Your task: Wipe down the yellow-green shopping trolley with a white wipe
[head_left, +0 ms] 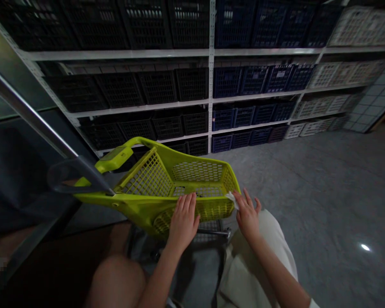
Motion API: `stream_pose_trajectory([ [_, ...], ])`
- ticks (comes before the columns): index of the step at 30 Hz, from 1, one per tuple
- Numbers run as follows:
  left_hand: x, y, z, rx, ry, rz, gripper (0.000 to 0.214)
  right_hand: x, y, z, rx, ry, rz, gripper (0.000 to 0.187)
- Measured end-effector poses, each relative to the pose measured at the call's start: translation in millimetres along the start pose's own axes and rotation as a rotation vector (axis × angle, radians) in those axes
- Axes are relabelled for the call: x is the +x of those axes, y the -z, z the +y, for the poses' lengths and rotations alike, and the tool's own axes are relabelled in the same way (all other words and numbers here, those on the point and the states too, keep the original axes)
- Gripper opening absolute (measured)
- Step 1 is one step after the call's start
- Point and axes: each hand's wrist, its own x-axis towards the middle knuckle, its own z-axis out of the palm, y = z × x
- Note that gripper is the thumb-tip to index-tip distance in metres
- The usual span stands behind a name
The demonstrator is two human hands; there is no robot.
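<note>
A yellow-green plastic shopping cart [137, 209] with lattice walls stands close in front of my knees. My left hand [183, 221] lies against the cart's near side, its fingers stretched out at the top rim and holding nothing. Near the right-hand end of that rim, my right hand [248, 217] pinches a crumpled white tissue or cloth [232, 199] against the cart's corner. The outer fingers of that hand are spread. Inside the basket, the slatted floor shows in part; the near wall hides the rest.
A metal pole [35, 113] with a grey plastic piece [91, 173] slants across the cart's left end. Behind the cart stand white-framed shelves [179, 105] with black crates [158, 87], blue crates [227, 81] and white crates [324, 75]. Grey floor [327, 184] extends to the right.
</note>
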Motion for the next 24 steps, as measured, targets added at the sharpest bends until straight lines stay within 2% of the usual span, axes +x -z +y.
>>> stream_pose_trajectory([
  [2,0.8,-1.7,2.5,0.0,0.006,0.014,0.069,-0.8,0.0,3.1,-0.013,-0.11,0.019,0.064],
  [5,3.8,-5.1,9.3,-0.01,0.012,0.034,0.071,3.6,-8.9,-32.9,0.046,-0.16,0.048,0.062],
  [9,5.7,-9.9,11.8,-0.016,0.015,0.055,0.066,12.7,-25.7,-105.0,0.216,-0.006,0.001,0.063],
  [11,5.0,-9.8,9.4,-0.015,0.016,0.056,0.064,14.4,-27.7,-120.0,0.266,0.096,-0.039,0.064],
  [13,3.7,-7.6,6.5,-0.012,0.021,0.051,0.065,13.3,-24.6,-111.0,0.257,0.183,-0.057,0.068],
  [15,2.4,-4.6,4.8,-0.009,0.037,0.042,0.068,10.0,-19.3,-81.1,0.212,0.215,-0.042,0.072],
  [18,1.5,-1.7,6.0,-0.009,0.064,0.033,0.071,2.7,-13.4,-21.0,0.131,0.111,0.041,0.068],
  [20,1.6,-1.5,8.8,-0.023,0.072,0.035,0.071,-1.7,-12.7,7.6,0.083,0.008,0.076,0.065],
  [22,2.1,-2.2,12.1,-0.042,0.072,0.037,0.072,-3.8,-14.9,13.1,0.062,-0.095,0.097,0.064],
  [24,2.7,-3.4,14.8,-0.06,0.063,0.038,0.073,-2.9,-19.5,-7.5,0.085,-0.157,0.109,0.064],
])
